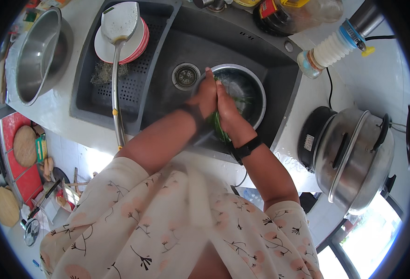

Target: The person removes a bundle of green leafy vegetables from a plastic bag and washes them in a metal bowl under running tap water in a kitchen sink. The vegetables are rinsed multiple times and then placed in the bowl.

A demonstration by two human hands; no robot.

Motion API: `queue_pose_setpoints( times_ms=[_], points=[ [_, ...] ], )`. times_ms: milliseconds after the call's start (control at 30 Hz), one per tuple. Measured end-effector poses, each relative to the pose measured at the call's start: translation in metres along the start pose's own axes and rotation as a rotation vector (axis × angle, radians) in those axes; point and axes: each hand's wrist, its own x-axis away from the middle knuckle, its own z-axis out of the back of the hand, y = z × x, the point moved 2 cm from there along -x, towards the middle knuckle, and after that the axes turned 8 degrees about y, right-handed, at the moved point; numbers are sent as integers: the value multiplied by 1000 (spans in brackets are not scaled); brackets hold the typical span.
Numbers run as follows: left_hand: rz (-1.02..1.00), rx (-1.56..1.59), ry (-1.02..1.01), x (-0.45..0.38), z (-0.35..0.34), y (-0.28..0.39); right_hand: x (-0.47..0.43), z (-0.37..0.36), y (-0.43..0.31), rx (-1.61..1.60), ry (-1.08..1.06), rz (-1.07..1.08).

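Observation:
Both my hands are pressed together over a metal basin (pixel 257 83) holding water, which stands in the larger bowl of a dark grey sink (pixel 170 42). Long green leafy vegetables (pixel 220 129) pass between the palms and hang out below them; more green pieces lie in the water. My left hand (pixel 208 93), on the picture's left and slightly blurred, has its fingers against my right hand (pixel 227 104). Which arm is which is read from the body's position. Both wrists wear dark bands. The sink drain (pixel 186 76) lies left of the basin.
A spatula (pixel 116 76) rests across a red-and-white bowl (pixel 143 45) in the left sink compartment, beside a scouring pad (pixel 103 73). A large steel bowl (pixel 37 55) stands left on the counter. Bottles (pixel 274 17) and a flexible tap hose (pixel 330 48) are upper right; a steel pot (pixel 355 157) stands right.

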Motion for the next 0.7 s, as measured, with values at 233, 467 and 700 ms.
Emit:
queue_pose_setpoints(
  times_ms=[233,467,700],
  points=[
    [-78,-99,152,-37,8,-16,-84,70,1,493,-47,312],
    [-17,-412,423,-46,29,-34,-33,85,-19,631,248,-7],
    [41,-331,235,-37,13,-43,-59,51,25,185,-142,-202]
  ],
)
